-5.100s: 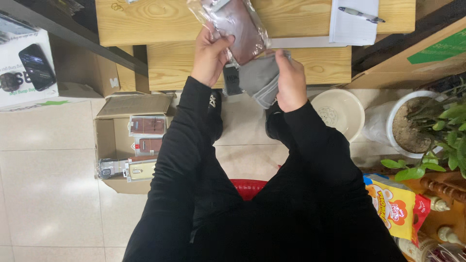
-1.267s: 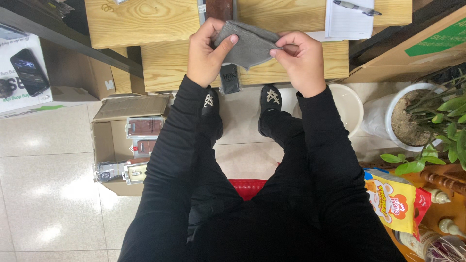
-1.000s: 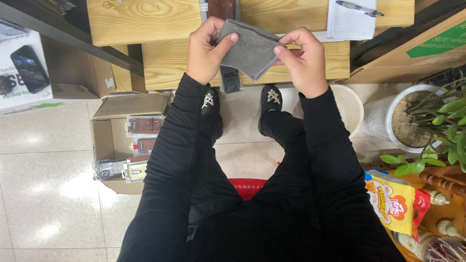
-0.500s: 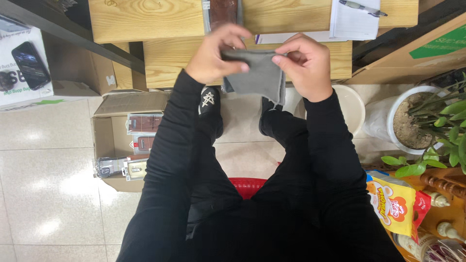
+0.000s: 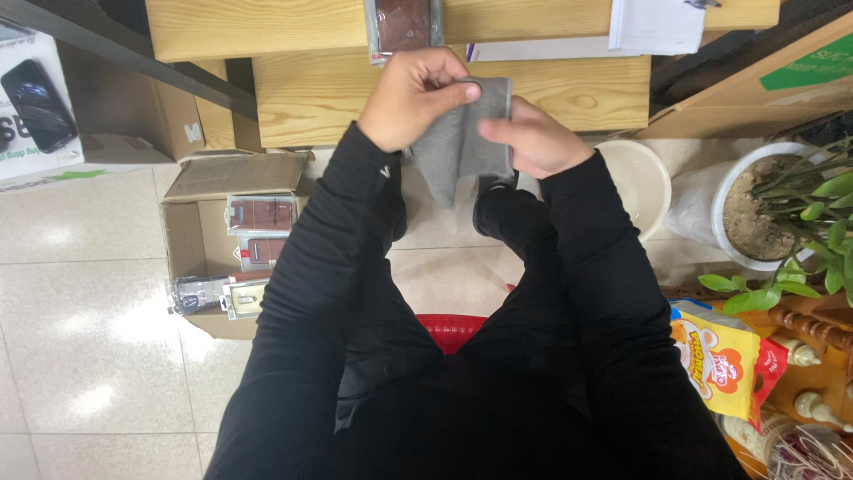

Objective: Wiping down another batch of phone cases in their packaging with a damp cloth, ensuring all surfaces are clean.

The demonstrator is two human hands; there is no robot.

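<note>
Both my hands hold a grey cloth [image 5: 459,147] in front of me, above my knees. My left hand [image 5: 414,93] pinches its top edge between thumb and fingers. My right hand [image 5: 533,138] grips the cloth's right side. The cloth hangs folded, its lower corner pointing down. A brown case in a clear packet [image 5: 402,24] lies on the wooden bench [image 5: 302,93] just beyond my hands. I sit on a red stool [image 5: 453,329].
An open cardboard box [image 5: 191,227] with several packaged cases stands on the tiled floor at my left. A white bucket [image 5: 635,178] and a potted plant [image 5: 782,209] stand at the right. Papers [image 5: 657,24] lie on the bench. A yellow snack bag [image 5: 720,364] sits lower right.
The packet I held up five seconds ago now lies on the bench. Over the last second my hands have drawn closer together, folding the grey cloth narrower.
</note>
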